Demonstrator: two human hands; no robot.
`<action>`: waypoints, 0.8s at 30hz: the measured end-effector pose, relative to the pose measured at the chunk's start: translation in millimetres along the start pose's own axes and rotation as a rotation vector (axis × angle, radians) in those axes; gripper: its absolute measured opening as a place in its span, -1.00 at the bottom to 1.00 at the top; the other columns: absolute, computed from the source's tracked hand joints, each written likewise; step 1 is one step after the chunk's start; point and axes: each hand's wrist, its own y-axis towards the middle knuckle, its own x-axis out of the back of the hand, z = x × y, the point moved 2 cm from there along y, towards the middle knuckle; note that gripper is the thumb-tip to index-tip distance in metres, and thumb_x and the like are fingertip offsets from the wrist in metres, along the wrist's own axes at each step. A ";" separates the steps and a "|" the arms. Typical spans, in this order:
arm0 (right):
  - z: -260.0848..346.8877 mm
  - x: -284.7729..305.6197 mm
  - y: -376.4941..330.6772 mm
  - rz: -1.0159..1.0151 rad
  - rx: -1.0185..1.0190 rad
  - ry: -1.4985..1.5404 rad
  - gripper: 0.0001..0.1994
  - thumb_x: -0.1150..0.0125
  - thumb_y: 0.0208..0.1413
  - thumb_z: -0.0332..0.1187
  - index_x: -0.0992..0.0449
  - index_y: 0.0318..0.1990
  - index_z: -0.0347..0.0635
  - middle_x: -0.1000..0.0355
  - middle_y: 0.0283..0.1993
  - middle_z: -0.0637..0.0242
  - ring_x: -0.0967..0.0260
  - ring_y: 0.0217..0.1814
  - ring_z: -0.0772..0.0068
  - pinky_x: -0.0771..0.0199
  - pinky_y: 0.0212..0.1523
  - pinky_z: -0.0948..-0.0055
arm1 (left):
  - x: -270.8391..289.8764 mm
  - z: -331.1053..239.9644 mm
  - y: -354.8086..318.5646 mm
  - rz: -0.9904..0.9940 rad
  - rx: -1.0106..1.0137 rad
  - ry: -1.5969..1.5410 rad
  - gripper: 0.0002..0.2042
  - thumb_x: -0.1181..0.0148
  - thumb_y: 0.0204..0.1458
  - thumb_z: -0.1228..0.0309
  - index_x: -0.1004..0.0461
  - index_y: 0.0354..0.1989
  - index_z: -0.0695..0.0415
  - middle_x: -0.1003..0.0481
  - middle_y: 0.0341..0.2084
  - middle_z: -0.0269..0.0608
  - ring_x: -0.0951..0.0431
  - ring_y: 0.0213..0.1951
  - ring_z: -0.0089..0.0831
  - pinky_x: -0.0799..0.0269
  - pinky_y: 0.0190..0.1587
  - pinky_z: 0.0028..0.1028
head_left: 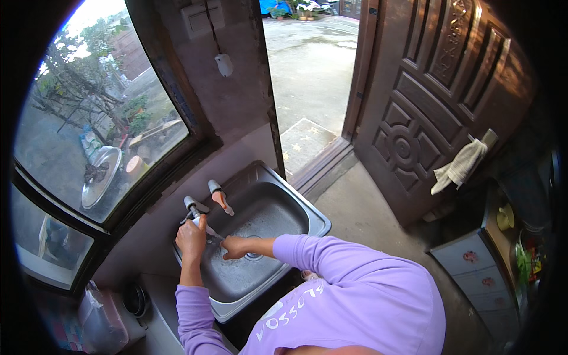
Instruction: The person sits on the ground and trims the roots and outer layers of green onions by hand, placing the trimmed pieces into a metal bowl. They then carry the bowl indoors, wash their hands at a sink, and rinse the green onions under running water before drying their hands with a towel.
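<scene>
My left hand (190, 238) is closed around the outlet end of the left tap (194, 205), its thumb pointing up. A pale streak, perhaps water, runs from there toward my right hand (235, 247). That hand reaches over the metal sink (284, 207) from the right with its fingers curled. Whatever lies in those fingers, if anything, is too small to make out. Beside the left tap is a second tap (213, 186) with an orange-and-white piece (223, 202) hanging from its outlet. Drops and wet patches mark the basin under my hands.
A window (106, 118) is at the left, above a pinkish plastic container (103, 319) and a dark round pan (135, 299). Past the sink, a brown carved door (408, 136) stands ajar, a cloth (464, 163) on its handle. A cabinet (479, 266) is at the right.
</scene>
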 end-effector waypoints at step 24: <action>-236.0 -209.4 -785.6 -0.766 -1.180 0.246 -0.58 -0.26 -0.13 -0.03 -0.54 -0.45 -0.31 -0.49 -0.42 -0.04 -0.48 -0.32 -0.10 -0.46 -0.28 0.14 | -136.5 -418.4 -257.8 0.521 -1.125 -0.387 -0.69 -0.24 -0.01 0.26 -0.48 -0.31 0.33 -0.53 -0.51 0.00 -0.56 -0.42 -0.25 -0.41 -0.33 -0.32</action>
